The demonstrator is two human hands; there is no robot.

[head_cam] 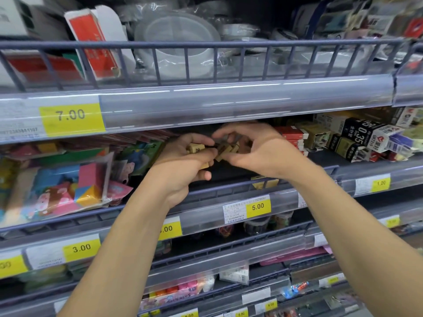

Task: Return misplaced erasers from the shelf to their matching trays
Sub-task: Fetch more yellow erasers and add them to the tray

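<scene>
Both my hands are raised in front of the middle shelf, close together. My left hand (183,163) grips several small tan erasers (195,148), one poking out below the fingers. My right hand (256,147) pinches more tan erasers (225,149) between thumb and fingers, right beside the left hand's bunch. Two more yellowish erasers (264,183) lie on the dark shelf floor just below, behind the wire rail (229,181). No tray is clearly visible; the space behind my hands is dark.
Colourful craft packs (75,186) fill the shelf to the left. Boxes of pencil leads and small cartons (357,138) are stacked to the right. Plastic plates (178,42) sit on the top shelf. Price strips with yellow tags (258,206) front each shelf.
</scene>
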